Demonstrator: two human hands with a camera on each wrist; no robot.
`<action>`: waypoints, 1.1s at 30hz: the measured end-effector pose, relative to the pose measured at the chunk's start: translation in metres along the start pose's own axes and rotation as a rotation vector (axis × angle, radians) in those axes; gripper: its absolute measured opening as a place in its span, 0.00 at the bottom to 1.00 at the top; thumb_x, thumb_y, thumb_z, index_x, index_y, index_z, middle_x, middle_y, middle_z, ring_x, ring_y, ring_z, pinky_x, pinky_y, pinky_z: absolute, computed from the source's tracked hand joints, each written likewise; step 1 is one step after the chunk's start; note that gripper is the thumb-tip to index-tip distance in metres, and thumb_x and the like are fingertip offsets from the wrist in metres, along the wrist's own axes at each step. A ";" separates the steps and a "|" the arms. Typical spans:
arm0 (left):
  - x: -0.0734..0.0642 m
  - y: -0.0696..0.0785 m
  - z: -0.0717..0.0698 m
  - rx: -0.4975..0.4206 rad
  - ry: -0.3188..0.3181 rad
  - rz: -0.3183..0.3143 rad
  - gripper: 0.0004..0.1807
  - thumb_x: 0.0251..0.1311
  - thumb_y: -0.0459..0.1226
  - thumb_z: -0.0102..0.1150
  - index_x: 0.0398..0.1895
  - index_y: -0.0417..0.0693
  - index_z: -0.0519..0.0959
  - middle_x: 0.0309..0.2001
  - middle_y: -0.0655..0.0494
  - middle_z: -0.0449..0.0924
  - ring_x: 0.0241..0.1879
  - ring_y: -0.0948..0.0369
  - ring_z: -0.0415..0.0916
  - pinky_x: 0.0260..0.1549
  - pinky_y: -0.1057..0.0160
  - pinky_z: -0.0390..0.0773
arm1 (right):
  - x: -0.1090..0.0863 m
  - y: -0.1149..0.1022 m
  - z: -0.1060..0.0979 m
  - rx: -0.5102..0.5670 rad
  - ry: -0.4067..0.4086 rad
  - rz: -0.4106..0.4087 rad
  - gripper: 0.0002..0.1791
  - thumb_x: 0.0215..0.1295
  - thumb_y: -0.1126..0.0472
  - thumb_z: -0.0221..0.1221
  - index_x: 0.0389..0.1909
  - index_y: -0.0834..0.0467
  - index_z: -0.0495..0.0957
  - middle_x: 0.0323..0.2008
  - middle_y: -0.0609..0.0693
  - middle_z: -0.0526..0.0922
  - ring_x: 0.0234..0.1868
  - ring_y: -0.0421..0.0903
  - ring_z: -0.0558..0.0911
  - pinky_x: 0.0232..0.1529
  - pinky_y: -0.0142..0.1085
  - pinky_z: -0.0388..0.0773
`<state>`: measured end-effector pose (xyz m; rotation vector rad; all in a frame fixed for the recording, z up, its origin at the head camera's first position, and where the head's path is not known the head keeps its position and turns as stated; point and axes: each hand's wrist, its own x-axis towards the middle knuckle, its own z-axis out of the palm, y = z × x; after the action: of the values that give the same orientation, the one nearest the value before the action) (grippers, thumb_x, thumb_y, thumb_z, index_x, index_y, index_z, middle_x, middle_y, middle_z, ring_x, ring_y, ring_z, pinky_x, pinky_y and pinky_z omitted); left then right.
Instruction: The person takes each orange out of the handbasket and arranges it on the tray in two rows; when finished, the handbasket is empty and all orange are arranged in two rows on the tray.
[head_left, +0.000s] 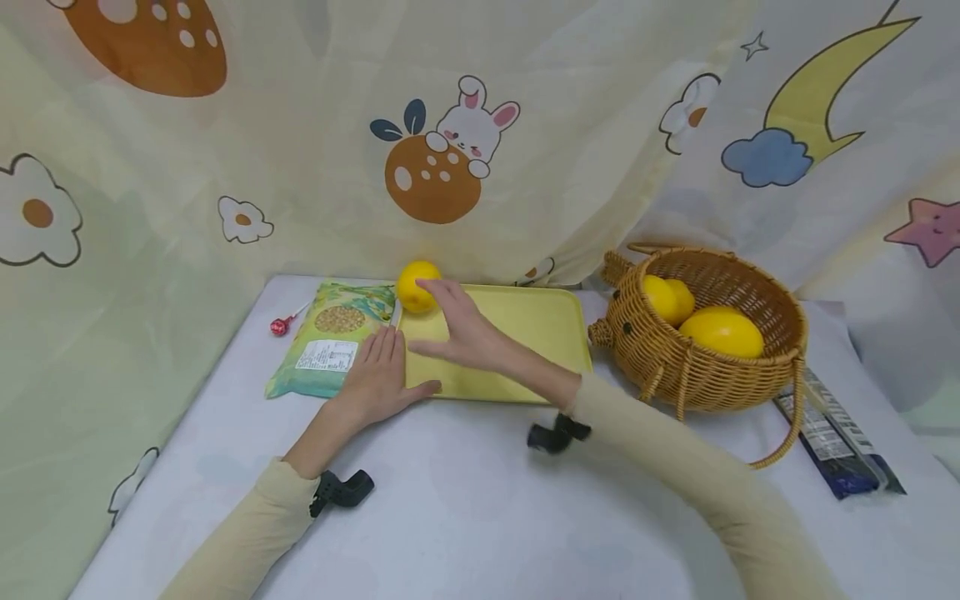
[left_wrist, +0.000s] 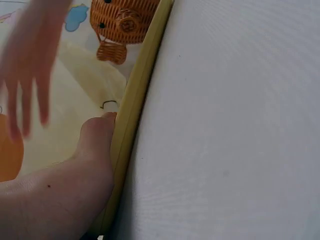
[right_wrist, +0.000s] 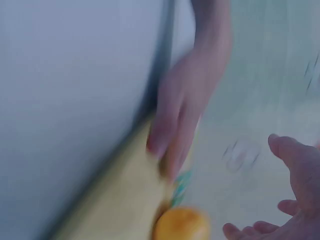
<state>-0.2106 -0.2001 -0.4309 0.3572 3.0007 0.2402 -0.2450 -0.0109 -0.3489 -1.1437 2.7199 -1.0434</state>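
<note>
My left hand (head_left: 378, 379) lies flat across the left edge of a yellow tray (head_left: 525, 325), its fingers straight and its thumb stretched along the tray's near edge. Beside those fingers is a green and yellow bag (head_left: 341, 321) with a white label. My right hand (head_left: 468, 329) is above the tray with fingers and thumb spread, holding nothing. Just beyond its fingertips, a yellow lemon (head_left: 416, 287) sits at the tray's back left corner. The right wrist view is blurred, but the lemon (right_wrist: 182, 225) shows at its bottom edge, apart from the right hand (right_wrist: 300, 185).
To the tray's right stands a wicker animal-shaped basket (head_left: 701, 383) with several yellow fruits (head_left: 723, 332) inside. Dark flat packets (head_left: 832, 442) lie on the table right of it. A red lollipop (head_left: 281, 325) is left of the bag. A printed curtain (head_left: 322, 158) hangs behind the table.
</note>
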 end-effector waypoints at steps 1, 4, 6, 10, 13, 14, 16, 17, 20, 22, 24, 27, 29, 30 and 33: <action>0.000 0.000 0.000 0.000 0.002 -0.002 0.62 0.58 0.72 0.41 0.74 0.28 0.42 0.76 0.32 0.39 0.78 0.42 0.34 0.76 0.45 0.36 | -0.022 -0.011 -0.004 0.015 -0.016 -0.041 0.46 0.58 0.52 0.68 0.73 0.59 0.55 0.71 0.58 0.60 0.71 0.53 0.61 0.73 0.48 0.62; -0.001 -0.001 0.002 0.000 0.007 -0.009 0.62 0.59 0.71 0.41 0.74 0.28 0.42 0.76 0.32 0.39 0.78 0.42 0.34 0.76 0.44 0.36 | -0.088 -0.031 -0.017 0.020 -0.051 -0.113 0.42 0.59 0.52 0.67 0.71 0.56 0.59 0.70 0.53 0.62 0.70 0.49 0.64 0.69 0.48 0.67; 0.000 -0.001 0.002 -0.003 0.009 -0.008 0.62 0.58 0.72 0.41 0.74 0.28 0.42 0.76 0.33 0.39 0.78 0.42 0.34 0.76 0.45 0.36 | -0.128 -0.034 -0.025 0.011 -0.049 -0.106 0.40 0.60 0.51 0.66 0.71 0.52 0.61 0.71 0.49 0.61 0.70 0.46 0.65 0.66 0.47 0.71; 0.001 -0.003 0.002 -0.010 0.019 0.005 0.62 0.58 0.72 0.41 0.74 0.28 0.42 0.76 0.32 0.39 0.78 0.42 0.35 0.76 0.44 0.37 | -0.188 -0.029 -0.044 -0.036 0.023 -0.038 0.38 0.60 0.52 0.67 0.70 0.45 0.61 0.71 0.43 0.62 0.68 0.43 0.67 0.61 0.47 0.75; 0.000 -0.004 0.000 -0.013 0.025 0.013 0.62 0.58 0.72 0.42 0.74 0.27 0.42 0.76 0.32 0.39 0.78 0.41 0.35 0.76 0.44 0.37 | -0.216 -0.021 -0.059 -0.079 0.113 0.022 0.39 0.57 0.55 0.69 0.69 0.44 0.63 0.69 0.44 0.65 0.66 0.40 0.69 0.58 0.40 0.77; 0.000 -0.005 0.001 -0.015 0.024 0.014 0.62 0.58 0.71 0.42 0.74 0.27 0.42 0.76 0.32 0.39 0.78 0.41 0.35 0.76 0.44 0.36 | -0.223 -0.019 -0.064 -0.079 0.141 0.039 0.39 0.56 0.57 0.70 0.68 0.45 0.64 0.68 0.45 0.66 0.64 0.38 0.70 0.58 0.35 0.77; -0.001 -0.004 0.001 -0.026 0.024 0.016 0.62 0.58 0.72 0.42 0.74 0.27 0.41 0.76 0.32 0.39 0.77 0.41 0.35 0.76 0.44 0.36 | -0.236 -0.014 -0.075 -0.070 0.193 0.081 0.39 0.54 0.61 0.70 0.67 0.45 0.65 0.67 0.46 0.68 0.62 0.34 0.70 0.58 0.25 0.74; -0.001 -0.004 0.002 -0.030 0.024 0.019 0.63 0.58 0.72 0.42 0.74 0.27 0.41 0.76 0.32 0.39 0.77 0.41 0.35 0.76 0.43 0.36 | -0.241 -0.012 -0.079 -0.056 0.219 0.090 0.39 0.53 0.63 0.71 0.66 0.46 0.66 0.66 0.47 0.69 0.61 0.32 0.70 0.57 0.20 0.72; 0.000 -0.003 0.004 -0.034 0.030 0.024 0.63 0.57 0.73 0.41 0.74 0.27 0.41 0.76 0.31 0.38 0.77 0.41 0.35 0.76 0.43 0.37 | -0.252 -0.003 -0.093 -0.031 0.270 0.127 0.39 0.53 0.67 0.70 0.66 0.47 0.67 0.64 0.47 0.70 0.60 0.27 0.69 0.57 0.12 0.66; 0.000 -0.002 0.005 -0.035 0.031 0.023 0.63 0.57 0.73 0.41 0.74 0.27 0.41 0.76 0.31 0.38 0.77 0.41 0.35 0.76 0.43 0.37 | -0.257 0.002 -0.100 -0.029 0.287 0.151 0.38 0.53 0.69 0.69 0.65 0.47 0.67 0.62 0.48 0.71 0.60 0.25 0.68 0.57 0.11 0.65; -0.001 -0.002 0.005 -0.038 0.029 0.025 0.63 0.57 0.73 0.41 0.74 0.27 0.41 0.76 0.31 0.39 0.77 0.40 0.35 0.76 0.43 0.37 | -0.259 0.006 -0.107 -0.032 0.291 0.165 0.37 0.54 0.70 0.68 0.65 0.48 0.68 0.62 0.49 0.71 0.61 0.24 0.68 0.56 0.11 0.64; -0.002 0.000 0.005 -0.045 0.025 0.024 0.63 0.57 0.73 0.40 0.74 0.28 0.41 0.76 0.32 0.38 0.77 0.41 0.35 0.76 0.43 0.37 | -0.259 0.011 -0.117 -0.032 0.289 0.166 0.35 0.55 0.71 0.67 0.64 0.50 0.69 0.62 0.49 0.71 0.61 0.23 0.67 0.56 0.10 0.64; -0.002 0.000 0.004 -0.044 0.024 0.022 0.63 0.58 0.73 0.40 0.74 0.28 0.41 0.77 0.32 0.38 0.77 0.41 0.35 0.76 0.43 0.38 | -0.257 0.015 -0.124 -0.011 0.285 0.146 0.34 0.55 0.73 0.66 0.63 0.53 0.70 0.62 0.46 0.71 0.62 0.24 0.67 0.56 0.11 0.66; -0.002 0.000 0.004 -0.043 0.024 0.021 0.63 0.58 0.73 0.40 0.74 0.28 0.41 0.77 0.32 0.38 0.77 0.41 0.35 0.76 0.43 0.38 | -0.255 0.017 -0.127 -0.002 0.283 0.144 0.33 0.56 0.74 0.65 0.63 0.54 0.70 0.62 0.43 0.71 0.62 0.24 0.68 0.55 0.11 0.67; -0.002 0.000 0.002 -0.038 0.023 0.016 0.62 0.58 0.72 0.41 0.74 0.28 0.41 0.77 0.32 0.38 0.77 0.41 0.35 0.76 0.43 0.38 | -0.250 0.026 -0.136 0.040 0.282 0.120 0.31 0.57 0.76 0.62 0.63 0.60 0.70 0.62 0.40 0.72 0.61 0.26 0.71 0.53 0.14 0.71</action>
<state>-0.2084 -0.2007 -0.4331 0.3777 3.0127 0.3044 -0.1127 0.2405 -0.3166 -0.8745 2.9155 -1.3260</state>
